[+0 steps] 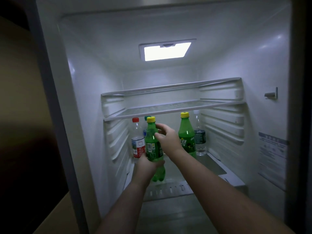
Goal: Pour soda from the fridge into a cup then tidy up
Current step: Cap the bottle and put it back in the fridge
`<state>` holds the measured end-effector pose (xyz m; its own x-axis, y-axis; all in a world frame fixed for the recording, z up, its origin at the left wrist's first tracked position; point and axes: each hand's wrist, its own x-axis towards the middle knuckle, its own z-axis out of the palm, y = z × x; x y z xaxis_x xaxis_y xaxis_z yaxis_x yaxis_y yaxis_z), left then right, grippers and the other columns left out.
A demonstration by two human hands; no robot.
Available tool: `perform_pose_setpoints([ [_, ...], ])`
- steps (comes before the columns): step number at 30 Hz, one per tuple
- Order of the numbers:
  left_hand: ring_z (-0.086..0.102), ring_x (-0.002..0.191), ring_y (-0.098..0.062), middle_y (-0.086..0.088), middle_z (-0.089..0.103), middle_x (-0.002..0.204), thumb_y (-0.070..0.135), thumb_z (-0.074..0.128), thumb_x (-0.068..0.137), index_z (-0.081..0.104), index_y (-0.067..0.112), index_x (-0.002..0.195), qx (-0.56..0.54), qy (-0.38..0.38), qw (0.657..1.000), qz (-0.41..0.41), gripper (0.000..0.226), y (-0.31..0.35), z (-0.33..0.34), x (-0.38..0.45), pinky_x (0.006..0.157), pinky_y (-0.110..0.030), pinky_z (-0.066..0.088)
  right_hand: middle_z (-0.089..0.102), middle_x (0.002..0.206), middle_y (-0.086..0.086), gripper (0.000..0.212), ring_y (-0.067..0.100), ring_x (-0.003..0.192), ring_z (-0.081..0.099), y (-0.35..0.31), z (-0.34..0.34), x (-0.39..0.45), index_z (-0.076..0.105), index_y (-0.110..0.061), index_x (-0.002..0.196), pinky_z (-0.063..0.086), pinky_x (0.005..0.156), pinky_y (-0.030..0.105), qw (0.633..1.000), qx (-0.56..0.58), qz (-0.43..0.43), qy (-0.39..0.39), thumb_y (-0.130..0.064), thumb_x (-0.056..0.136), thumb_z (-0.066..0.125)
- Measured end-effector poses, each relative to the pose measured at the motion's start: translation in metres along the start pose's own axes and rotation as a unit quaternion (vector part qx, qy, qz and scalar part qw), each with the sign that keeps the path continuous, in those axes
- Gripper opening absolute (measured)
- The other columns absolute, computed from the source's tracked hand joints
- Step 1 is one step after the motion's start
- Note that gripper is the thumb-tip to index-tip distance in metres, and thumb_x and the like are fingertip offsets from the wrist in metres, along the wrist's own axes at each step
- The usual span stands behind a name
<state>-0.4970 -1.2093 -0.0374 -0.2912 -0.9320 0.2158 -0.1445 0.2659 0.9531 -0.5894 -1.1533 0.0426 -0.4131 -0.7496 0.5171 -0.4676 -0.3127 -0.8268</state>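
Green soda bottle (152, 146), yellow cap on, was upright at the front left of the open fridge (253, 81), held just off the lower shelf (212, 164). Left hand (148, 163) gripped its lower body, fingers wrapped round. Right hand (167, 136) sat at its shoulder with fingers loosely curled and touching the plastic; full grasp or not, could not tell.

Behind it: a red-capped water bottle (138, 141) to the left and a partly hidden green-capped bottle (147, 118). A second green soda bottle (186, 134) and a clear dark-labelled bottle (200, 134) stood to the right. Glass shelf (168, 108) above carried nothing visible; interior light (166, 51) was on.

Step, judged: fetching the soda or putting it back; no cup was in view to settle it. If fetching, next move calls for drawing the bottle out level, clear of the shelf edge above, then closing the door.
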Motion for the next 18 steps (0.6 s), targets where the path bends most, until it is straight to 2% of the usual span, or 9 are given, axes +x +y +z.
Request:
perform_pose_setpoints([
  [3, 0.067, 0.096, -0.016, 0.004, 0.072, 0.103, 0.022, 0.085, 0.067, 0.062, 0.024, 0.115, -0.001, 0.006, 1.000, 0.014, 0.054, -0.001, 0.005, -0.003, 0.086, -0.043, 0.056, 0.059, 0.130, 0.002, 0.043, 0.010, 0.110, 0.053, 0.004, 0.000, 0.000, 0.051, -0.017, 0.134, 0.046, 0.090, 0.024, 1.000, -0.024, 0.000, -0.009, -0.008, 0.093, 0.051],
  [6, 0.067, 0.099, -0.013, 0.005, 0.071, 0.107, 0.026, 0.085, 0.069, 0.060, 0.024, 0.119, 0.007, 0.015, 0.999, 0.037, 0.056, -0.007, 0.010, -0.002, 0.088, -0.041, 0.055, 0.056, 0.133, 0.001, 0.047, 0.008, 0.101, 0.051, 0.002, 0.000, -0.005, 0.045, -0.019, 0.140, 0.044, 0.085, 0.022, 0.999, -0.044, -0.003, -0.015, -0.009, 0.095, 0.049],
  [9, 0.067, 0.100, -0.015, 0.001, 0.071, 0.107, 0.018, 0.083, 0.074, 0.060, 0.018, 0.118, 0.018, 0.013, 0.999, 0.036, 0.049, -0.007, 0.010, -0.006, 0.091, -0.040, 0.054, 0.058, 0.126, -0.001, 0.046, 0.000, 0.076, 0.050, -0.004, -0.001, -0.013, 0.041, -0.022, 0.142, 0.045, 0.065, 0.017, 0.998, -0.056, 0.013, -0.022, -0.016, 0.097, 0.046],
  [11, 0.068, 0.098, -0.016, -0.002, 0.072, 0.104, 0.021, 0.082, 0.076, 0.062, 0.015, 0.113, 0.026, 0.012, 0.999, 0.021, 0.042, -0.011, 0.009, -0.009, 0.090, -0.040, 0.054, 0.058, 0.118, -0.002, 0.044, 0.001, 0.066, 0.047, -0.008, 0.000, -0.017, 0.041, -0.024, 0.140, 0.039, 0.053, 0.018, 0.997, -0.069, 0.036, -0.029, -0.021, 0.097, 0.045],
  [13, 0.067, 0.096, -0.016, -0.002, 0.072, 0.105, 0.034, 0.082, 0.075, 0.062, 0.015, 0.112, 0.055, 0.018, 0.998, 0.003, 0.046, -0.015, 0.007, -0.012, 0.089, -0.040, 0.055, 0.057, 0.121, 0.001, 0.045, 0.004, 0.064, 0.043, -0.010, -0.001, -0.022, 0.039, -0.024, 0.141, 0.035, 0.052, 0.021, 0.994, -0.078, 0.067, -0.028, -0.025, 0.096, 0.044],
  [15, 0.065, 0.100, -0.019, -0.003, 0.069, 0.112, 0.050, 0.078, 0.069, 0.058, 0.015, 0.118, 0.092, 0.032, 0.995, -0.017, 0.063, -0.019, 0.006, -0.014, 0.090, -0.042, 0.054, 0.056, 0.118, 0.003, 0.044, 0.009, 0.069, 0.045, -0.013, -0.003, -0.030, 0.041, -0.022, 0.139, 0.038, 0.058, 0.025, 0.991, -0.086, 0.100, -0.035, -0.025, 0.095, 0.045],
  [16, 0.064, 0.103, -0.022, -0.004, 0.066, 0.115, 0.055, 0.075, 0.067, 0.056, 0.016, 0.123, 0.092, 0.035, 0.995, -0.030, 0.071, -0.020, 0.004, -0.015, 0.091, -0.045, 0.053, 0.056, 0.116, 0.004, 0.041, 0.013, 0.076, 0.048, -0.013, -0.005, -0.036, 0.043, -0.020, 0.136, 0.039, 0.064, 0.027, 0.989, -0.089, 0.110, -0.043, -0.026, 0.096, 0.046],
  [18, 0.062, 0.105, -0.025, -0.004, 0.064, 0.119, 0.056, 0.068, 0.072, 0.053, 0.018, 0.127, 0.103, 0.034, 0.993, -0.045, 0.069, -0.014, 0.002, -0.027, 0.093, -0.047, 0.052, 0.055, 0.110, 0.004, 0.039, 0.015, 0.081, 0.051, -0.011, -0.008, -0.048, 0.045, -0.017, 0.134, 0.041, 0.068, 0.029, 0.988, -0.085, 0.120, -0.050, -0.026, 0.096, 0.047],
])
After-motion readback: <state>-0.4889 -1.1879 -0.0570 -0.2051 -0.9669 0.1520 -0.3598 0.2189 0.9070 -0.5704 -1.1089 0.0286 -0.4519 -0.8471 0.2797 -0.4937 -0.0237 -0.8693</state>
